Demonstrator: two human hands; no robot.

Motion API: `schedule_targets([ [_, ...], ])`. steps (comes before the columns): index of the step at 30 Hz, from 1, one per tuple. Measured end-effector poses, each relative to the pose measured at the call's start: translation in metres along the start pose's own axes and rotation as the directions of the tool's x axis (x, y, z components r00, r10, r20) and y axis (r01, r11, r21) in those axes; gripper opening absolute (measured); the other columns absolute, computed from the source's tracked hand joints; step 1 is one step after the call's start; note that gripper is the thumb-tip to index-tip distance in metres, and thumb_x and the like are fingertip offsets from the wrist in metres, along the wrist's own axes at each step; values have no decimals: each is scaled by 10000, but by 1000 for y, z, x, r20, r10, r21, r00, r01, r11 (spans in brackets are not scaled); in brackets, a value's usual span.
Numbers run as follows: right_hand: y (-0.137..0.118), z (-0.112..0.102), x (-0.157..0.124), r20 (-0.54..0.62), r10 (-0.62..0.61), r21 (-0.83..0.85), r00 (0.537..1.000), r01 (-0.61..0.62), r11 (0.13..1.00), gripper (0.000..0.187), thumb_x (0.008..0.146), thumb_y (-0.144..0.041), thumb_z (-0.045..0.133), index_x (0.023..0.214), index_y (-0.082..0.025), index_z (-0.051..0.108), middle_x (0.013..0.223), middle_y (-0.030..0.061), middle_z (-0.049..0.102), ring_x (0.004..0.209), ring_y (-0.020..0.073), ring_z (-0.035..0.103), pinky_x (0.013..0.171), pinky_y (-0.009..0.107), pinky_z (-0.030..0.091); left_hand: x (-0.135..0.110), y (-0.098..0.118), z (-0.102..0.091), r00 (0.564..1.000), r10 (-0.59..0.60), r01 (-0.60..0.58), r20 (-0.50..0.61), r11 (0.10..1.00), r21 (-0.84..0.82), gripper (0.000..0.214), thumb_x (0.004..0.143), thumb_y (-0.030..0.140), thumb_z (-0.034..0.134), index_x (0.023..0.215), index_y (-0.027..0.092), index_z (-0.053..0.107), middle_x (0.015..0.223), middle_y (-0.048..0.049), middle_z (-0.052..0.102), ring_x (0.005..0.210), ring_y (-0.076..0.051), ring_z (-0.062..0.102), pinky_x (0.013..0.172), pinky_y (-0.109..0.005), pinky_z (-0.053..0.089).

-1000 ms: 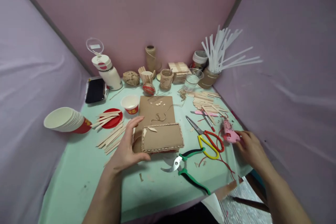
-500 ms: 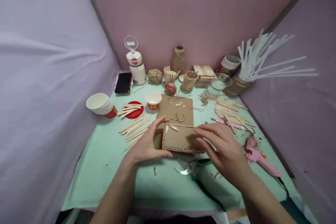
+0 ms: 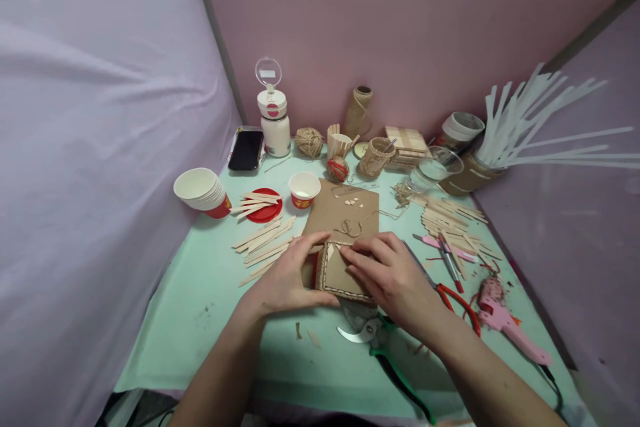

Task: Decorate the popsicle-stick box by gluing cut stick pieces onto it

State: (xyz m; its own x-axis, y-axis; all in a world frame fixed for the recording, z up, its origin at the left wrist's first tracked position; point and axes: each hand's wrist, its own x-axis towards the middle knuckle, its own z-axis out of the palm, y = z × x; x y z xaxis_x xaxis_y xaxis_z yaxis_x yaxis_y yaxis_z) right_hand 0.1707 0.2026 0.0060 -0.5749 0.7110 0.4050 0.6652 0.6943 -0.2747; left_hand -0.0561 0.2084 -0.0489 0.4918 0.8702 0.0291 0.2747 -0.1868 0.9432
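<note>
A small cardboard box edged with twine (image 3: pixel 336 275) lies on the green table (image 3: pixel 200 320), partly over a flat cardboard sheet (image 3: pixel 345 211). My left hand (image 3: pixel 286 278) grips its left side, thumb along the front and fingers over the top edge. My right hand (image 3: pixel 393 278) lies across its right half, fingers pressed flat on the lid, covering much of it. Green-handled pruning shears (image 3: pixel 380 347) rest just in front of the box, partly under my right wrist.
Wooden sticks (image 3: pixel 263 243) lie left of the box, more at the right (image 3: pixel 450 220). A red lid (image 3: pixel 265 207), paper cups (image 3: pixel 203 192), a small cup (image 3: pixel 304 188), phone (image 3: pixel 246 149), bottle (image 3: pixel 274 120), twine ball (image 3: pixel 309 142), red scissors (image 3: pixel 457 300) and pink glue gun (image 3: pixel 505 320) surround it.
My right hand left the pink glue gun, swung left and now presses on the box lid. My left hand stayed on the box. The view turned left.
</note>
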Motion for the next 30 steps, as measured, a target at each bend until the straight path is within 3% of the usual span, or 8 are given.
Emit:
schedule_targets([
  [13, 12, -1, 9, 27, -60, 96, 998, 58, 994, 261, 949, -123, 504, 1137, -159, 682, 936, 102, 684, 849, 217, 495, 729, 368, 496, -1, 2, -1, 1000, -11, 11, -3, 1000, 10, 965, 603, 446, 882, 1420, 290, 393, 1422, -123, 474, 1291, -343, 493, 1108, -524, 399],
  [30, 6, 5, 7, -46, 13, 72, 999, -10, 997, 167, 951, -153, 531, 1014, -149, 686, 875, 83, 654, 801, 189, 538, 683, 316, 505, 0, 2, -1, 1000, -6, 5, -27, 1000, -15, 923, 576, 439, 893, 1376, 271, 464, 1376, -123, 529, 1255, -344, 516, 1078, -496, 422],
])
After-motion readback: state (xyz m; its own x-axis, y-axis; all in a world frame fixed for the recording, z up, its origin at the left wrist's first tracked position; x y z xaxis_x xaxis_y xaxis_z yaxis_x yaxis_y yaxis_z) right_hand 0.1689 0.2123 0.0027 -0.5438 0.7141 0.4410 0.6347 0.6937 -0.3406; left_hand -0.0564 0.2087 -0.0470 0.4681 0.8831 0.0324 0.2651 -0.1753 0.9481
